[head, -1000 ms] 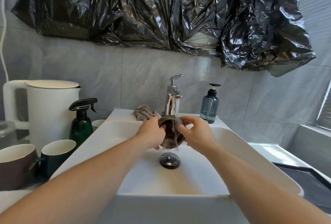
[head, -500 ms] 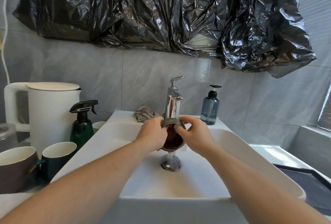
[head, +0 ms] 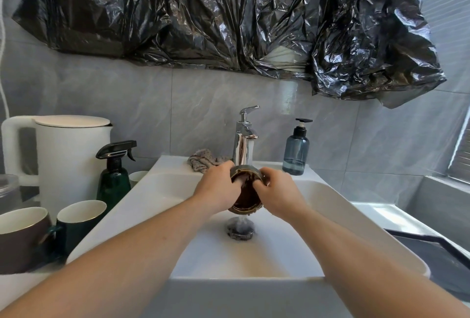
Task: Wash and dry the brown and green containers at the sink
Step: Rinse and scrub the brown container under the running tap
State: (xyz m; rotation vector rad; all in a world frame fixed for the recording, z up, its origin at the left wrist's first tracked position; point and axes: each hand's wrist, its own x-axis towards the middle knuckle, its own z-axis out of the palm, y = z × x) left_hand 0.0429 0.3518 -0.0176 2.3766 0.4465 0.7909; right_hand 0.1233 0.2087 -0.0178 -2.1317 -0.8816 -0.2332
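A small brown container (head: 246, 196) with a shiny rim is tilted towards me under the chrome tap (head: 243, 140), over the white sink (head: 338, 209). My left hand (head: 218, 188) grips its left side. My right hand (head: 276, 191) holds its right rim, with fingers curled into the opening. Water falls from the container onto the drain (head: 240, 231). On the counter at the left stand a brown mug (head: 21, 237) and a green mug (head: 77, 223), both white inside.
A green spray bottle (head: 114, 174) and a white kettle (head: 63, 154) stand left of the sink. A grey cloth (head: 203, 161) lies behind the basin, and a blue soap dispenser (head: 296, 149) stands to the tap's right. Black plastic sheeting (head: 229, 12) hangs overhead.
The container has stayed under the tap while both hands shifted around it. My right fingers have moved into its opening. Water now splashes on the drain.
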